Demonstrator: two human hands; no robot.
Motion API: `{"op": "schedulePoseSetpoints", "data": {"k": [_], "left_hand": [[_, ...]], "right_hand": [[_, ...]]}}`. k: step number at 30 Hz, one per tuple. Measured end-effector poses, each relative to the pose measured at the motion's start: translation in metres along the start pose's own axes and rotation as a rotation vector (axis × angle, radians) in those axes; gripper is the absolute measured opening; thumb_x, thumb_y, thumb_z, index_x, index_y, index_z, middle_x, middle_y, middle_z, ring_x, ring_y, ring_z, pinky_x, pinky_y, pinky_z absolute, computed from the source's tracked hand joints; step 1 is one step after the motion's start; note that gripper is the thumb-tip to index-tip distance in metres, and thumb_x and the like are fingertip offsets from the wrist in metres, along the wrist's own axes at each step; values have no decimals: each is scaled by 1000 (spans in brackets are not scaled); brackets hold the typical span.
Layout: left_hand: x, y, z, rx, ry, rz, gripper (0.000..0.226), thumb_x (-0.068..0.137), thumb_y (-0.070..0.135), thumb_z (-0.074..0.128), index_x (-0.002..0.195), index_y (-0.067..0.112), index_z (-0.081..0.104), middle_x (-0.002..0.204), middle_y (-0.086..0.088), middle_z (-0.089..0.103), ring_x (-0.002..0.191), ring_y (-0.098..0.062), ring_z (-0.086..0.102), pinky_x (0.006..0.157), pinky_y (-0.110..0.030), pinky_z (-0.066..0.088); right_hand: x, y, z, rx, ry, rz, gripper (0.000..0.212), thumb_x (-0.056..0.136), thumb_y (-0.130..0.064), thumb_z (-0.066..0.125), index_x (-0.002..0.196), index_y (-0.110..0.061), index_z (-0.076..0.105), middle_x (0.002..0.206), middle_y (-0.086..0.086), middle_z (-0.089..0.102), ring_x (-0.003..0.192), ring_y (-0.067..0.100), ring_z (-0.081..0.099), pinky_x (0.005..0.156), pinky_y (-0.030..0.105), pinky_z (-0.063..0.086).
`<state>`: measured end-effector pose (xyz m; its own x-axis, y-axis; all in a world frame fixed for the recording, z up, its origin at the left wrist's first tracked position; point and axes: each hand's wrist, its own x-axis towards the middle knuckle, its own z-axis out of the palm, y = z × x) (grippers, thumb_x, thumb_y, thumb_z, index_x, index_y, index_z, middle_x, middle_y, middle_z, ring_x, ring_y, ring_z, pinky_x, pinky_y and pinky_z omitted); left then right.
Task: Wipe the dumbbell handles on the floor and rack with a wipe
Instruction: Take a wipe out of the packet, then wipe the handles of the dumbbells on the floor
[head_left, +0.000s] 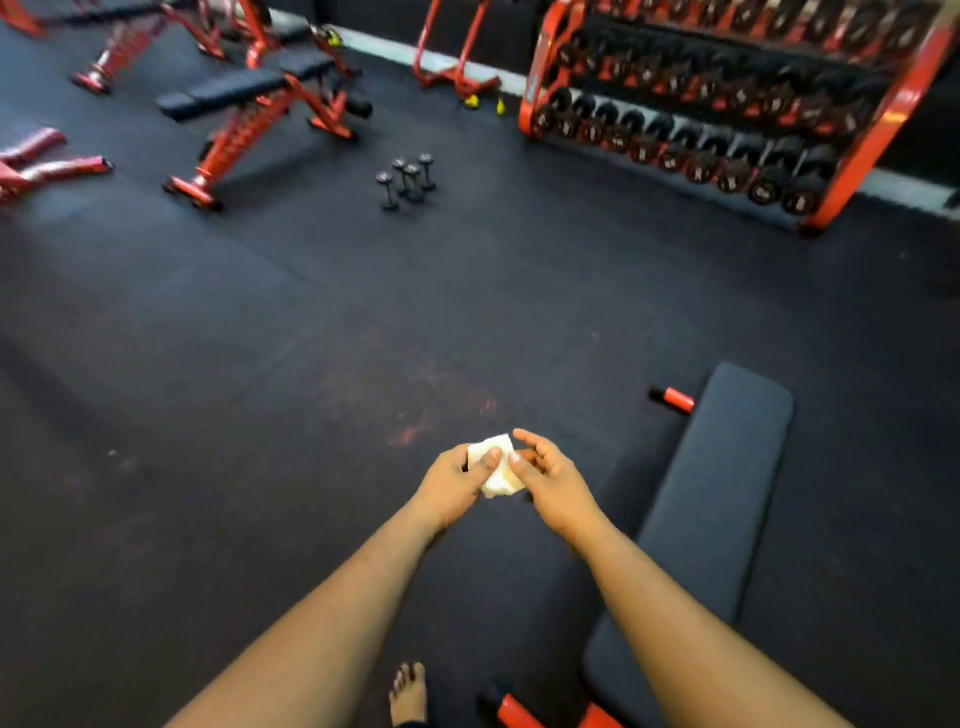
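Here, line by line:

Wipe (496, 465): 1, white, folded small, held between both hands out in front of the body. It looks soft, light and limp, so I judge it will crumple easily and is best wrapped round a handle rather than pinched by an edge.

Left hand (454, 486): fingers curled round the wipe's left side, thumb pressed on top.

Right hand (550, 486): thumb and fingers pinching the wipe's right edge, the forefinger stretched forward above it.

Floor dumbbells (408, 179): 4, small, standing on end in a tight cluster, well ahead of the hands and slightly to their left. They look light enough for 1 hand; grip the thin middle bar, which is also the part to wipe.

Rack (883, 119): 1, red, far ahead and to the right of the hands, with 3 rows of black dumbbells; too blurred to count. The larger ones are likely heavy, better wiped where they sit.

Benches: 1 black bench (722, 483) just right of the right hand; 1 red-framed bench (244, 111) far ahead to the left.

Foot (409, 693): 1, bare, below the forearms.
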<state>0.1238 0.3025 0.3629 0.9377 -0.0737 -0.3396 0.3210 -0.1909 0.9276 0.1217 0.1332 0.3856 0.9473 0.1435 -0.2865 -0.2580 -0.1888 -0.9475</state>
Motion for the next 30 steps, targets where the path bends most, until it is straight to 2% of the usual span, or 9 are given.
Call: {"op": "schedulePoseSetpoints", "data": {"k": [3,6,10,16,19,22,25,28,30], "left_hand": [[20,24,-61,17,-13,2,41,102,54,49,116,18,64,96,-4,73,77,-11,61,69,-28,48],[37,42,-123,-51,-7,-30,31,105,47,49,114,18,55,103,-2,68,81,-8,64,69,-26,51],[59,57,-175,-255,35,-21,26,99,30,66,114,11,58,114,-13,72,101,-23,72,94,-46,57],[126,81,-233,-527,230,23,18,94,13,71,102,12,55,96,-12,70,90,-28,71,84,-46,61],[170,94,-251,-545,284,42,25,93,10,72,111,12,55,100,-10,70,92,-26,72,82,-46,61],[225,113,-268,-375,240,99,34,93,13,74,124,16,59,107,-16,73,97,-27,73,83,-48,62],[284,131,-286,-180,225,159,31,92,18,76,121,22,66,111,-14,72,103,-29,71,89,-49,60],[339,152,-300,-67,223,152,50,82,45,79,126,26,65,119,-4,68,108,-24,68,96,-42,57],[373,165,-308,-162,163,9,71,76,69,73,130,24,62,123,-5,68,108,-17,67,92,-41,55]], "right_hand": [[36,-40,44,-58,-39,-47,20,101,-14,59,119,-13,68,103,4,75,80,-1,68,67,14,49],[72,-73,87,-36,25,-67,12,99,-16,62,107,-12,70,96,6,76,79,8,68,65,21,52],[110,-103,116,28,92,-33,9,99,-19,62,100,-12,68,94,7,74,77,13,68,69,36,59],[197,-134,140,76,87,-12,11,96,-16,57,89,-10,62,98,12,71,87,29,73,76,46,63],[245,-142,141,105,9,9,10,95,-15,55,86,-13,59,104,17,70,91,32,73,77,46,63],[306,-157,139,207,-108,11,13,99,-24,58,106,-14,64,108,14,71,94,28,72,79,45,62],[370,-180,133,130,-210,19,25,98,-36,64,117,-19,67,109,9,73,95,25,73,81,46,62],[431,-202,130,-41,-286,-52,17,97,-27,66,105,-12,71,101,13,75,90,28,73,81,49,60],[470,-219,130,-40,-267,-74,14,98,-24,65,102,-12,71,98,12,75,84,23,71,82,50,58]]}}
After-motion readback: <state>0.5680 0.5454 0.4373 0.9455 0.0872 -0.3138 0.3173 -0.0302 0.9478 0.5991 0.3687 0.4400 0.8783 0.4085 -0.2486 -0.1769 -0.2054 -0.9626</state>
